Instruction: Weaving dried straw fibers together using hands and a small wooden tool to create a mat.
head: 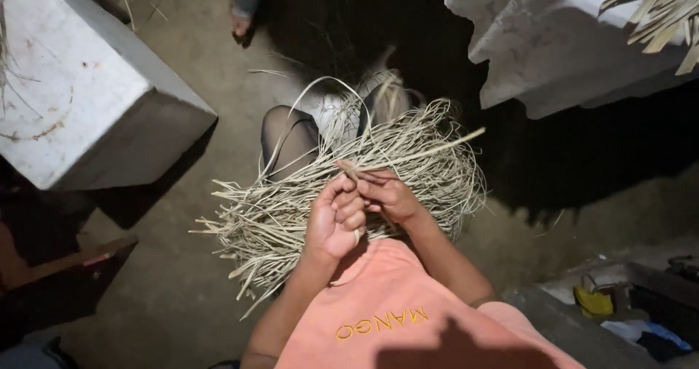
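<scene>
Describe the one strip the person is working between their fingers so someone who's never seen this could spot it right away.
Start at the big bundle of pale dry strips lying across the person's lap. Just above it the left hand and right hand meet, pinching one strip. Unlike the curled, tangled strips below, it runs nearly straight, up and to the right, over the dark shadow.

The left hand (333, 220) and right hand (389, 194) meet above a loose bundle of dry pale fibre strips (291, 216) resting across the person's lap. Fingers of both hands pinch a single strip (422, 151), which extends up and to the right. A pale concrete block (80, 92) stands at upper left; a second block (546, 49) stands at upper right. The earthen floor (175, 296) lies beneath.
</scene>
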